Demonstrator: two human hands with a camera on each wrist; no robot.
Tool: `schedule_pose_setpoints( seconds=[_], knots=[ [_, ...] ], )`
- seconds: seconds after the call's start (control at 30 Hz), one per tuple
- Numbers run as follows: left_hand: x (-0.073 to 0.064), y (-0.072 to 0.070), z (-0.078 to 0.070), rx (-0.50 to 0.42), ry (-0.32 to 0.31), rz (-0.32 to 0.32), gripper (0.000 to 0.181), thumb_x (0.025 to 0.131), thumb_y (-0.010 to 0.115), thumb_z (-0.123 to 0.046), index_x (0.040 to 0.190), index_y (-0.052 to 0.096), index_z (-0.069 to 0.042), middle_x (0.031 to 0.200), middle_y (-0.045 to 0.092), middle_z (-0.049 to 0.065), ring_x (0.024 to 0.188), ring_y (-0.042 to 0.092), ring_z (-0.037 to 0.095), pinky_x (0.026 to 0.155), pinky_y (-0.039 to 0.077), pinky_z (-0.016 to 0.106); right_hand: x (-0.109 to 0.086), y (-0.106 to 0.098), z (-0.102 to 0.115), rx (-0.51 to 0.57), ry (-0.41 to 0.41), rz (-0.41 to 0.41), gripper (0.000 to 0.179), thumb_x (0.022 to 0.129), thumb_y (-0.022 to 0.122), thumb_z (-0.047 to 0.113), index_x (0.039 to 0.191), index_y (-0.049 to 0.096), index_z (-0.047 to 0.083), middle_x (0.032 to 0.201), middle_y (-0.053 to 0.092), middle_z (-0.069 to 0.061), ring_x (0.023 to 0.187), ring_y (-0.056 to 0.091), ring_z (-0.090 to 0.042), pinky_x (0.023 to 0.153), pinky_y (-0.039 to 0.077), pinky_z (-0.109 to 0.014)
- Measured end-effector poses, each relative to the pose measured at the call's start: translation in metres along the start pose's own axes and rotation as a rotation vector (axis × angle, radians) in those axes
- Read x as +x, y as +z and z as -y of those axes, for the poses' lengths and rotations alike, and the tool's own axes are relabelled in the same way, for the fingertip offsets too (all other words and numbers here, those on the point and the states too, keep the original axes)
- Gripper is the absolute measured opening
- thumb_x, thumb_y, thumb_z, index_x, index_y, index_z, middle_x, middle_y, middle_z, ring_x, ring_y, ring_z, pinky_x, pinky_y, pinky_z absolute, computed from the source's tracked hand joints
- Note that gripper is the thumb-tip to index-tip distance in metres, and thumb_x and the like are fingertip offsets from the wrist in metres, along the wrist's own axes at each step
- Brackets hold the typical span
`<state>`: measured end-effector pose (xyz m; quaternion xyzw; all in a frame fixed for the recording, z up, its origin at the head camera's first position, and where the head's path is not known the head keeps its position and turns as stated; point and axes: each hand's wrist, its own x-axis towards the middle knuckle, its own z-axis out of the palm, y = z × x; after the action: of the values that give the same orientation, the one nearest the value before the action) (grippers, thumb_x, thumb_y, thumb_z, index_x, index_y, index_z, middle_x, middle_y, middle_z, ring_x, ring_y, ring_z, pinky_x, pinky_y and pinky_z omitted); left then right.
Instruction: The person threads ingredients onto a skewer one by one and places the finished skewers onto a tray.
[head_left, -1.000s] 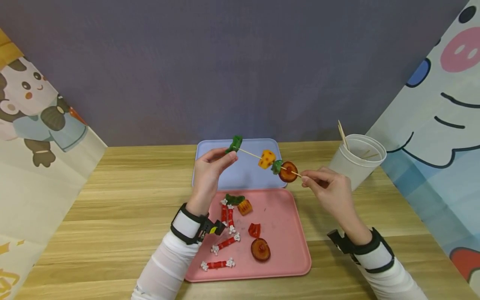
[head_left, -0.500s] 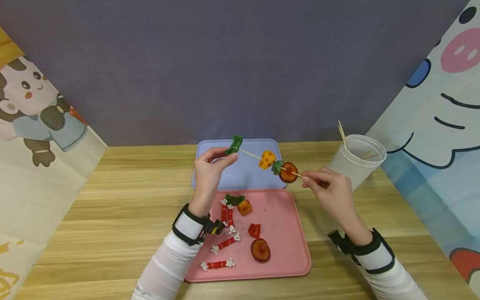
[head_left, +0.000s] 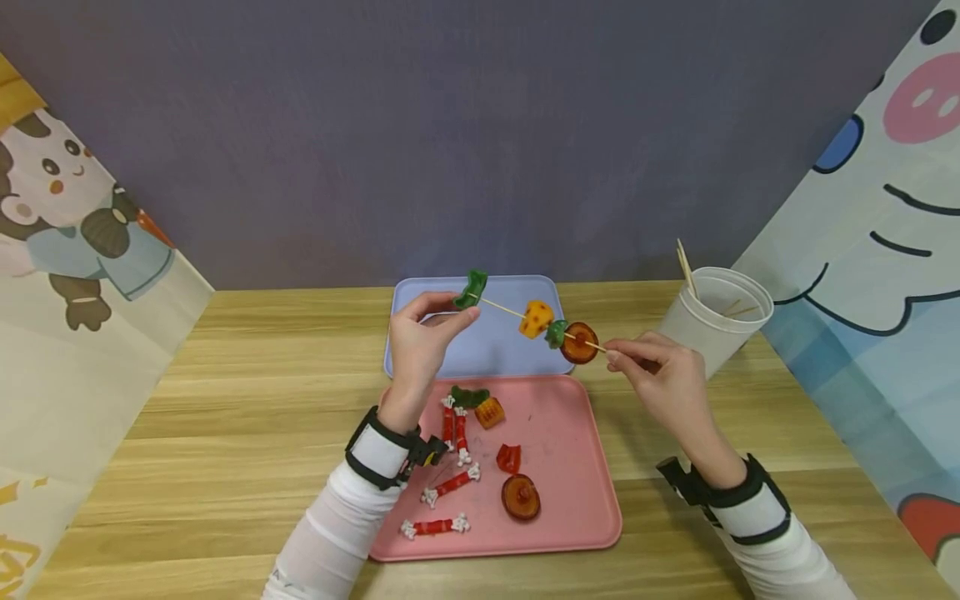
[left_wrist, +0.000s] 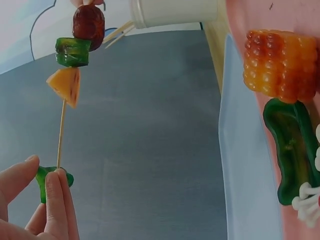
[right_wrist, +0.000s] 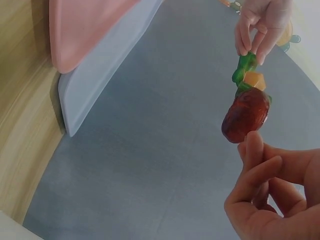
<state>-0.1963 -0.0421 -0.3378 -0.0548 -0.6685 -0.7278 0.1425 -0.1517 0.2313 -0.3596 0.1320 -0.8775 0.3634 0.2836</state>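
Note:
A bamboo skewer (head_left: 501,307) is held up at a slant over the blue tray. Pinched by its right end in my right hand (head_left: 663,379), it carries a brown mushroom (head_left: 579,342), a small green pepper piece (head_left: 556,334) and a yellow spotted wedge (head_left: 536,318). Bare stick runs from the wedge to another green pepper piece (head_left: 472,288), which my left hand (head_left: 420,346) pinches between thumb and fingers. In the left wrist view the skewer tip meets this pepper piece (left_wrist: 42,184) at the fingertips. The right wrist view shows the mushroom (right_wrist: 246,116) just beyond my right fingertips.
Below, a pink tray (head_left: 570,467) bears several red rolls with white ends (head_left: 435,527), a corn piece (head_left: 490,413), a green pepper slice (head_left: 469,398), a red piece (head_left: 508,458) and another mushroom (head_left: 521,497). Behind it lies the blue tray (head_left: 495,354). A white bucket (head_left: 708,325) with skewers stands right.
Both hands stay almost still, with the skewer and its pieces drifting very slightly to the right. The left hand keeps its pinch on the green pepper piece at the tip.

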Motion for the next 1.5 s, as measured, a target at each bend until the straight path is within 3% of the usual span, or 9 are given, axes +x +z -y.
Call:
schedule_pose_setpoints(
  seconds=[0.27, 0.5, 0.57, 0.83, 1.2, 1.5],
  knots=[
    [0.0, 0.0, 0.003, 0.054, 0.073, -0.001, 0.028, 0.071, 0.076, -0.007, 0.094, 0.067, 0.008, 0.093, 0.066, 0.024, 0.074, 0.066, 0.026, 0.063, 0.054, 0.021, 0.002, 0.0, -0.001, -0.011, -0.008, -0.002, 0.009, 0.075, 0.073, 0.008, 0.083, 0.075, 0.007, 0.067, 0.067, -0.003, 0.057, 0.056, -0.007, 0.048, 0.041, -0.013],
    [0.008, -0.001, 0.027, 0.063, 0.102, -0.014, 0.03, 0.069, 0.079, -0.017, 0.092, 0.071, -0.001, 0.091, 0.068, 0.017, 0.073, 0.066, 0.019, 0.063, 0.055, 0.022, 0.003, -0.001, -0.002, -0.014, -0.043, -0.006, 0.009, 0.075, 0.072, 0.007, 0.084, 0.075, 0.005, 0.066, 0.067, -0.003, 0.058, 0.056, -0.006, 0.048, 0.04, -0.012],
    [0.006, -0.001, 0.021, 0.083, 0.115, -0.008, 0.029, 0.07, 0.079, -0.016, 0.093, 0.07, 0.001, 0.091, 0.068, 0.018, 0.074, 0.066, 0.022, 0.063, 0.055, 0.022, 0.003, 0.0, -0.004, -0.013, -0.052, -0.013, 0.009, 0.075, 0.072, 0.006, 0.083, 0.075, 0.005, 0.066, 0.067, -0.004, 0.058, 0.055, -0.006, 0.048, 0.039, -0.012],
    [-0.001, 0.0, -0.001, 0.168, 0.205, -0.005, 0.027, 0.073, 0.074, -0.005, 0.094, 0.066, 0.01, 0.087, 0.067, 0.026, 0.073, 0.066, 0.03, 0.065, 0.057, 0.028, 0.008, -0.009, 0.034, 0.013, -0.061, -0.007, 0.009, 0.071, 0.07, -0.008, 0.079, 0.072, -0.006, 0.063, 0.065, -0.013, 0.055, 0.056, -0.015, 0.047, 0.038, -0.012],
    [-0.001, -0.001, -0.002, 0.139, 0.2, -0.017, 0.026, 0.073, 0.074, -0.005, 0.09, 0.064, 0.011, 0.087, 0.065, 0.028, 0.073, 0.064, 0.033, 0.063, 0.054, 0.018, 0.007, -0.008, 0.031, 0.024, -0.038, 0.01, 0.009, 0.073, 0.069, -0.008, 0.081, 0.072, -0.006, 0.064, 0.065, -0.013, 0.055, 0.055, -0.015, 0.047, 0.039, -0.011],
    [0.001, -0.002, 0.0, 0.097, 0.192, 0.004, 0.026, 0.073, 0.074, -0.005, 0.092, 0.065, 0.011, 0.088, 0.065, 0.028, 0.074, 0.065, 0.034, 0.064, 0.055, 0.019, 0.008, -0.008, 0.03, 0.027, -0.043, 0.017, 0.009, 0.072, 0.069, -0.008, 0.08, 0.072, -0.007, 0.064, 0.065, -0.014, 0.055, 0.057, -0.019, 0.047, 0.039, -0.011]
  ],
)
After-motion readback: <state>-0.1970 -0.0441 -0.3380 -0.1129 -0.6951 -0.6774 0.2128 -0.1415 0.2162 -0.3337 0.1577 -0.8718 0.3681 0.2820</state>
